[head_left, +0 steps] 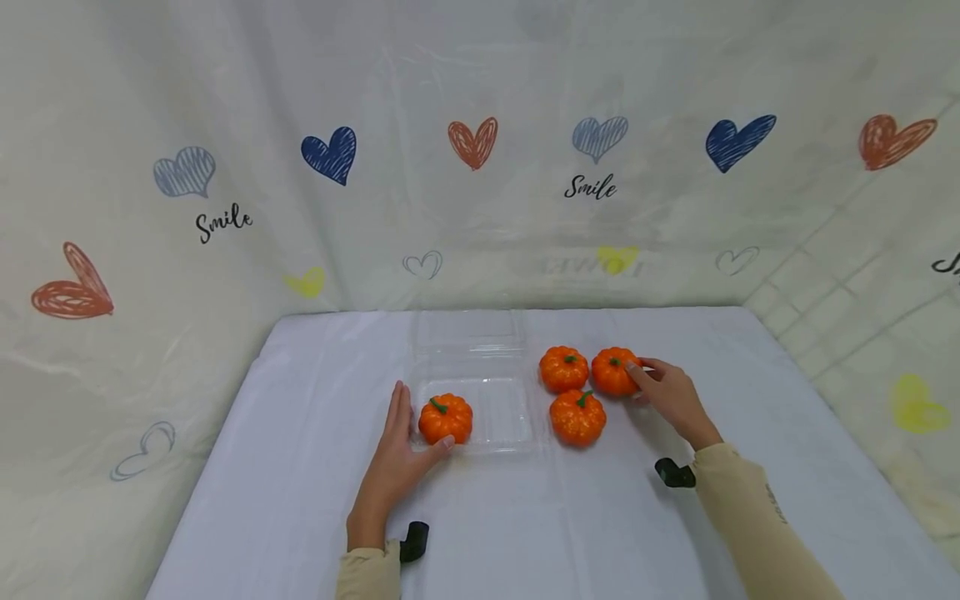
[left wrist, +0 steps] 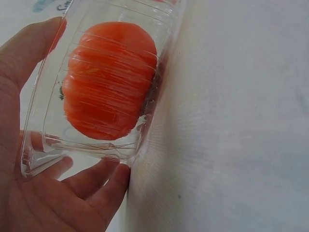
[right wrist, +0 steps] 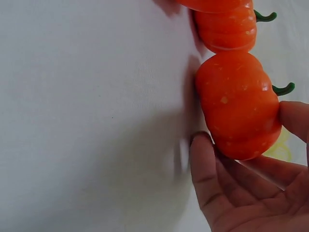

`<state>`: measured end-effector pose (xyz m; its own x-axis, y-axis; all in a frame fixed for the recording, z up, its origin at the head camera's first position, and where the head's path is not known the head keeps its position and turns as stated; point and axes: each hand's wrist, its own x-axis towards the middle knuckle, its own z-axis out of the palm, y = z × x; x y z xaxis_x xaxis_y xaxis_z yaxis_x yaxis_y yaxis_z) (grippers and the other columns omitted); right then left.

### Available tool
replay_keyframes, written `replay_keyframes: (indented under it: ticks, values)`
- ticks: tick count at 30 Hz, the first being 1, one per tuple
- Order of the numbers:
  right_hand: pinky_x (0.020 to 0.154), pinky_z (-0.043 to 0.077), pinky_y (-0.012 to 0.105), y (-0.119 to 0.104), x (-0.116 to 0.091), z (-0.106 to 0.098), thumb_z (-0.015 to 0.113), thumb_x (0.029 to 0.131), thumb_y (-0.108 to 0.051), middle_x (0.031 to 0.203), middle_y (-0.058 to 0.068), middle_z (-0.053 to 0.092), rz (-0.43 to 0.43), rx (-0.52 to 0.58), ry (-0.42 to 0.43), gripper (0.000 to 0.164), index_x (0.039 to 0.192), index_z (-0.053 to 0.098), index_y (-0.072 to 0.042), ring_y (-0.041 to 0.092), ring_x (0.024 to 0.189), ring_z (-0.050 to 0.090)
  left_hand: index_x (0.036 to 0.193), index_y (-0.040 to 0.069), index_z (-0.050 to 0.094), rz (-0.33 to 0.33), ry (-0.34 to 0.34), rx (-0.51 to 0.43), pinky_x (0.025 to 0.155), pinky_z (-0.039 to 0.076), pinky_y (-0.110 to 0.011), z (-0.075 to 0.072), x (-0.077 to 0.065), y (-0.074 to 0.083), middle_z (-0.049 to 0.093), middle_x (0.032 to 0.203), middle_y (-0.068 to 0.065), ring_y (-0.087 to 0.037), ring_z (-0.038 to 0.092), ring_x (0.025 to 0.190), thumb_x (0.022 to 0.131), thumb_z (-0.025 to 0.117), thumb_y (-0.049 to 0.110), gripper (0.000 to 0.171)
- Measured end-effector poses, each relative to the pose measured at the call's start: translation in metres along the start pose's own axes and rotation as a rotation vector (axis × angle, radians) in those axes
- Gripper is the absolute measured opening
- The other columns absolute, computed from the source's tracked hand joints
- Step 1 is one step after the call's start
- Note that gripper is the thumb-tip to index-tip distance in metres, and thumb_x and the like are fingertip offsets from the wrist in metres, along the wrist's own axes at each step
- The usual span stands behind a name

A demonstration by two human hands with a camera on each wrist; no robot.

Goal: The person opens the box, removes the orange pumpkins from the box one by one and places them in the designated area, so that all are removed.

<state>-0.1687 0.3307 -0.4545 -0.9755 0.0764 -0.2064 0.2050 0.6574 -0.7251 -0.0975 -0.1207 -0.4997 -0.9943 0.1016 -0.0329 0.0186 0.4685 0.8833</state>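
A clear plastic container [head_left: 504, 408] lies unfolded on the table, with one small orange pumpkin [head_left: 446, 419] in the left part of its base. My left hand [head_left: 397, 467] holds the near left corner, thumb at the front rim and fingers along the left side. Through the clear wall the left wrist view shows the pumpkin [left wrist: 111, 82] close to that hand. To the right of the container, my right hand [head_left: 671, 400] grips another pumpkin [head_left: 613, 372] from its right side, thumb near the top. In the right wrist view, fingers reach under this pumpkin [right wrist: 239, 106], its green stem pointing away.
Two more pumpkins, one at the back [head_left: 563, 369] and one in front [head_left: 577, 417], sit between the container and the held one. The container's lid [head_left: 468, 333] lies folded back behind its base. A white cloth covers the table [head_left: 480, 533]; a printed curtain [head_left: 480, 67] hangs behind.
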Motion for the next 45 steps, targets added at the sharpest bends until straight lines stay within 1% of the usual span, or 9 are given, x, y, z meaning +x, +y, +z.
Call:
replay_keyframes:
  ticks: [5,10,15,20,28,31,38,42,45]
  values:
    - [0.088,0.054,0.044,0.003,0.001,0.002,0.044,0.111,-0.06,0.135,0.033,0.061,0.008,-0.008,0.003,0.084,0.16,0.039,0.008,0.028,0.089,0.07,0.174,0.017,0.004,-0.007,0.004,0.01,0.125,0.03,-0.051,0.0,0.001,0.0,-0.006,0.178,0.011,-0.03,0.029,0.159,0.089,0.078,0.065,0.123]
    - [0.089,0.056,0.037,0.009,0.002,0.006,0.043,0.111,-0.06,0.142,0.032,0.058,0.01,0.021,-0.009,0.084,0.163,0.035,0.006,0.027,0.095,0.07,0.174,0.015,0.003,-0.004,0.001,0.008,0.125,0.029,-0.05,-0.001,0.001,0.0,-0.006,0.179,0.01,-0.03,0.03,0.159,0.09,0.078,0.064,0.122]
    - [0.096,0.057,0.043,0.012,0.003,0.012,0.041,0.112,-0.059,0.151,0.033,0.053,0.014,0.027,-0.016,0.082,0.163,0.036,0.004,0.032,0.104,0.07,0.174,0.015,0.002,0.002,0.0,0.008,0.125,0.029,-0.05,-0.001,0.001,-0.002,-0.006,0.179,0.007,-0.032,0.028,0.159,0.09,0.078,0.063,0.123]
    - [0.103,0.055,0.052,0.012,0.001,0.014,0.038,0.111,-0.062,0.156,0.034,0.046,0.04,0.024,-0.01,0.085,0.164,0.033,0.004,0.038,0.111,0.068,0.174,0.017,0.003,0.0,-0.001,0.003,0.125,0.03,-0.049,-0.001,0.0,-0.002,-0.005,0.179,0.01,-0.03,0.029,0.159,0.089,0.079,0.063,0.123]
    - [0.104,0.053,0.054,0.015,-0.002,0.013,0.035,0.111,-0.063,0.15,0.032,0.053,0.055,0.03,0.018,0.086,0.163,0.035,0.004,0.038,0.112,0.065,0.173,0.012,0.004,0.034,0.0,0.006,0.123,0.031,-0.05,0.0,0.001,0.001,-0.005,0.18,0.003,-0.034,0.029,0.159,0.091,0.078,0.061,0.121]
    - [0.103,0.053,0.055,0.015,-0.004,0.015,0.035,0.111,-0.063,0.148,0.032,0.055,0.043,0.021,0.021,0.086,0.162,0.036,0.005,0.039,0.112,0.066,0.173,0.013,0.003,0.029,-0.004,0.012,0.123,0.031,-0.049,0.001,0.001,0.0,-0.005,0.18,0.004,-0.032,0.029,0.159,0.091,0.078,0.062,0.122]
    - [0.1,0.055,0.05,0.015,-0.004,0.018,0.034,0.112,-0.059,0.146,0.032,0.055,0.02,0.046,0.057,0.082,0.161,0.037,0.006,0.038,0.111,0.068,0.174,0.014,0.004,0.016,0.003,0.01,0.123,0.031,-0.049,0.001,0.001,-0.002,-0.006,0.179,0.006,-0.032,0.03,0.159,0.09,0.078,0.064,0.123]
    - [0.103,0.056,0.049,0.016,-0.001,0.017,0.033,0.114,-0.057,0.149,0.032,0.052,0.032,0.104,0.074,0.08,0.162,0.035,0.007,0.04,0.119,0.065,0.174,0.017,0.004,0.0,0.002,0.004,0.124,0.031,-0.049,0.0,0.001,-0.001,-0.005,0.178,0.011,-0.03,0.03,0.159,0.089,0.079,0.065,0.123]
    - [0.1,0.059,0.04,0.015,0.0,0.017,0.035,0.114,-0.055,0.153,0.031,0.048,0.047,0.154,0.097,0.079,0.163,0.033,0.007,0.042,0.126,0.06,0.174,0.017,0.004,-0.004,0.004,0.006,0.124,0.031,-0.049,0.001,0.001,0.0,-0.005,0.179,0.01,-0.03,0.03,0.159,0.089,0.079,0.064,0.123]
